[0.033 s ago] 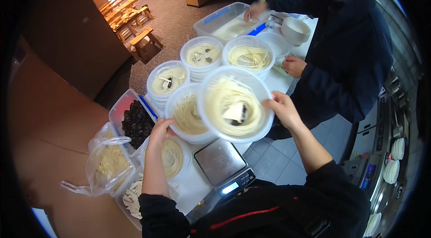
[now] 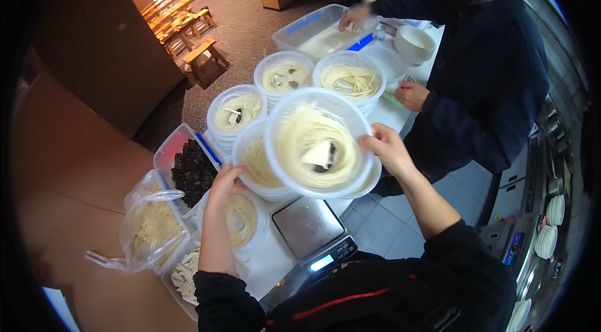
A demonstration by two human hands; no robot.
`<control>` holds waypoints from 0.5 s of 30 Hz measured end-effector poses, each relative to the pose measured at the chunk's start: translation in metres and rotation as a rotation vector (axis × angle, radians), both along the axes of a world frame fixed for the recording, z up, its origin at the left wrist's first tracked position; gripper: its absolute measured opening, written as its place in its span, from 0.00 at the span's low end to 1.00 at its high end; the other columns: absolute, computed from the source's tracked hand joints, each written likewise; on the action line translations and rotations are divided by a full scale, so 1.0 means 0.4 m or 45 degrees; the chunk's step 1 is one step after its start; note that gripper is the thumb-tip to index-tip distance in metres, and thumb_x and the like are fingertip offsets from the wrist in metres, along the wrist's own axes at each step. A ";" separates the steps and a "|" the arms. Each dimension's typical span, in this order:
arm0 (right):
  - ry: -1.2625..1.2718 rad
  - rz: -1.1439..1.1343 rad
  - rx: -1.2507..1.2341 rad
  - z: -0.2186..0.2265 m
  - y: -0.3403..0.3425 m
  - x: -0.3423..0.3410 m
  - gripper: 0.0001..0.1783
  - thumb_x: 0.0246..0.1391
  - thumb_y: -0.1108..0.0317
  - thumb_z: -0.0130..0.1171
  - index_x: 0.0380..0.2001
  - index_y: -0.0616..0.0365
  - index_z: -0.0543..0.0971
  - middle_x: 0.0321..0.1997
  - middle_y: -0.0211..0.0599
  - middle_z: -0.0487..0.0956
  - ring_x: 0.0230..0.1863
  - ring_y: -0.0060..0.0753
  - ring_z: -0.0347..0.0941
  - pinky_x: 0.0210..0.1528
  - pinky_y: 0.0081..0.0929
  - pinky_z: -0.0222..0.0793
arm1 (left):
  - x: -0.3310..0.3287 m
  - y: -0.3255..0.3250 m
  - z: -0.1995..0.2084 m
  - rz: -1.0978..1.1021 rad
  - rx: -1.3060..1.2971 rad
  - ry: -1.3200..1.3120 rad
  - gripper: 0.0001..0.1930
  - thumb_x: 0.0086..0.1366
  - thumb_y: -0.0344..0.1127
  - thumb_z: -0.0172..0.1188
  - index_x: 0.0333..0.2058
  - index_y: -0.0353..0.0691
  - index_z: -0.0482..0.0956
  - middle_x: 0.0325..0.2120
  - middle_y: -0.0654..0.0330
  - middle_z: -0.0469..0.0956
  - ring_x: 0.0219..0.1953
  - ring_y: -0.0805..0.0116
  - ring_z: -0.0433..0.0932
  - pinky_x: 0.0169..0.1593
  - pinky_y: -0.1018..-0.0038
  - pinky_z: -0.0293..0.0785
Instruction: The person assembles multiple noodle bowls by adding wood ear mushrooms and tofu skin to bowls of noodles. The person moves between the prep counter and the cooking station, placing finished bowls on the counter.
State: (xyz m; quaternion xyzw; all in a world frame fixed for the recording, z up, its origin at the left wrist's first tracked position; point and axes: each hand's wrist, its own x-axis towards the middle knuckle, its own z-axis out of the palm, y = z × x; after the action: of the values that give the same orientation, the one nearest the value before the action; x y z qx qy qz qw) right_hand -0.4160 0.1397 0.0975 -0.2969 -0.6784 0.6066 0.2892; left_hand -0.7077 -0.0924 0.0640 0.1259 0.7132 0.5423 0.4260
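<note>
One bowl lifted over crowded stacks

The right hand (image 2: 387,149) has its grip closed on the near-right rim of a raised noodle bowl (image 2: 273,155), thumb over the edge, probably to keep fingers out of the food. The bowl hangs tilted towards the worker, above the stacks; another bowl's edge (image 2: 374,183) peeks out beneath, and I can't tell whether they touch. The left hand (image 2: 229,180) is loosely curled at the rim of the left-hand stack (image 2: 266,192), likely steadying it; how firmly, I can't tell.

Stacked bowls (image 2: 285,99) crowd the far side, so I'd judge sideways movement tight there. The roomiest gap lies towards the worker, above the scale (image 2: 307,222). That sits close to the counter's (image 2: 277,269) right edge, with floor tiles (image 2: 391,225) beyond. A co-worker's hand (image 2: 411,93) is near on the right, leaving little elbow room.
</note>
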 end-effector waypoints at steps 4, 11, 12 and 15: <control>-0.087 0.169 0.224 0.031 -0.043 -0.179 0.11 0.43 0.66 0.55 0.22 0.64 0.71 0.17 0.34 0.71 0.22 0.20 0.67 0.23 0.20 0.62 | 0.044 -0.008 0.005 0.142 0.199 -0.052 0.14 0.56 0.37 0.54 0.38 0.35 0.70 0.32 0.59 0.74 0.31 0.70 0.74 0.33 0.74 0.73; -0.230 0.293 0.618 0.047 -0.034 -0.290 0.18 0.49 0.55 0.52 0.25 0.64 0.74 0.21 0.41 0.75 0.25 0.34 0.72 0.29 0.28 0.66 | 0.078 -0.091 0.012 0.399 0.326 0.040 0.12 0.58 0.34 0.52 0.40 0.36 0.70 0.35 0.62 0.74 0.34 0.74 0.74 0.37 0.78 0.71; -0.179 0.295 0.532 0.040 -0.010 -0.314 0.17 0.49 0.57 0.52 0.26 0.63 0.74 0.21 0.38 0.74 0.25 0.28 0.71 0.28 0.24 0.66 | 0.082 -0.120 0.021 0.444 0.371 0.053 0.13 0.58 0.34 0.52 0.40 0.35 0.70 0.36 0.61 0.74 0.35 0.73 0.74 0.38 0.78 0.71; -0.155 0.283 0.464 -0.014 0.041 -0.427 0.18 0.49 0.56 0.52 0.27 0.65 0.75 0.22 0.39 0.75 0.25 0.29 0.72 0.29 0.24 0.66 | 0.113 -0.224 0.058 0.550 0.524 0.093 0.14 0.58 0.31 0.51 0.44 0.34 0.68 0.38 0.58 0.73 0.39 0.71 0.73 0.41 0.77 0.70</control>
State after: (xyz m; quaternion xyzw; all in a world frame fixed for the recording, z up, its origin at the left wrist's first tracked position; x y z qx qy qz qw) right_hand -0.5869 0.1560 0.0918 -0.1991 -0.8217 0.4829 0.2279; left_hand -0.6624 -0.1822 0.0872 0.0744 0.6133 0.7487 0.2405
